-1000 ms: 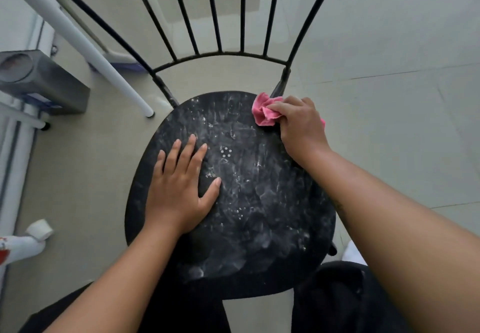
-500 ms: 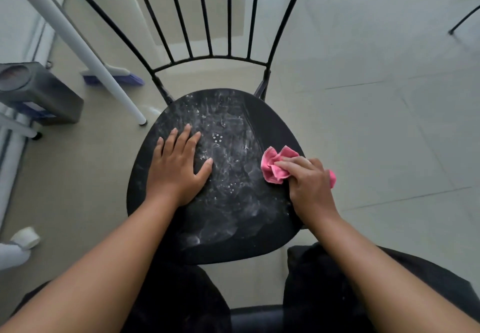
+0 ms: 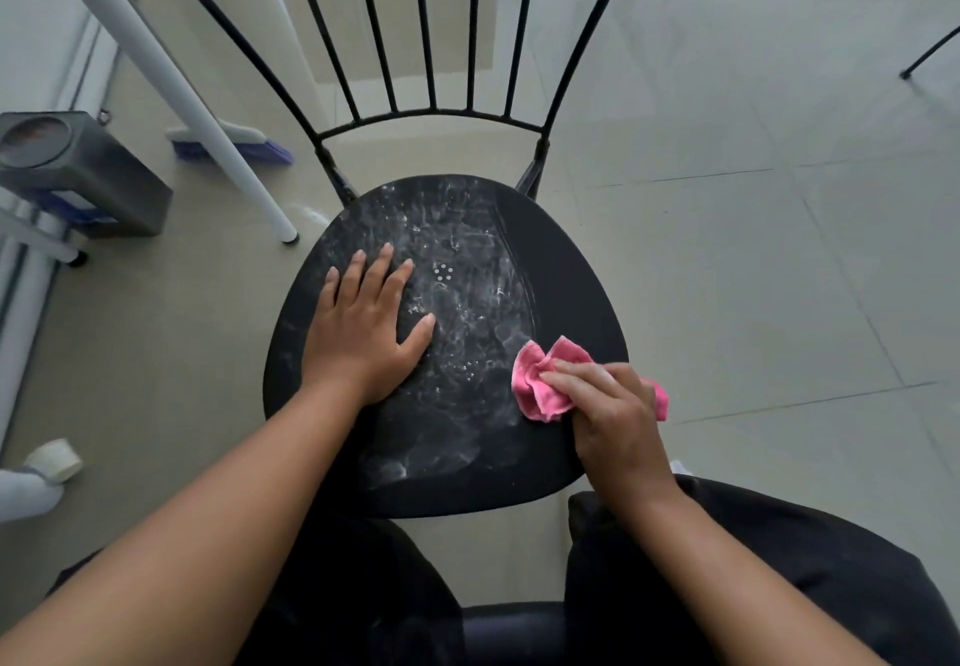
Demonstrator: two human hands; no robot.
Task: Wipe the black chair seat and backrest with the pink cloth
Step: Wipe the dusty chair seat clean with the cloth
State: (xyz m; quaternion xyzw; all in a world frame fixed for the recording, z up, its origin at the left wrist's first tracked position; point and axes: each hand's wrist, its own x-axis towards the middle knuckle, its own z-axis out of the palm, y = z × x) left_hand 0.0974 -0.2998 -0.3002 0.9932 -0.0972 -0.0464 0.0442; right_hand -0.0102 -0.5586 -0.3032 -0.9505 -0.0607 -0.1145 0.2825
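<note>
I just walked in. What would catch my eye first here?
The pink cloth, bunched under the right hand at the right front edge of the black chair seat. Then the whitish smears across the seat's middle, beside the left hand pressed flat on it.

Soft, even daylight, window glare on the glossy floor [image 3: 405, 42], sharp focus, wide-angle bending at the edges.

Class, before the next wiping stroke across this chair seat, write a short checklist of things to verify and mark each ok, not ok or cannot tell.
1. Pink cloth gripped by right hand: ok.
2. Cloth touching the seat: ok.
3. Left hand flat, steadying the seat: ok.
4. Seat free of white residue: not ok; only the right strip looks clean.
5. Backrest bars wiped: cannot tell.
</note>
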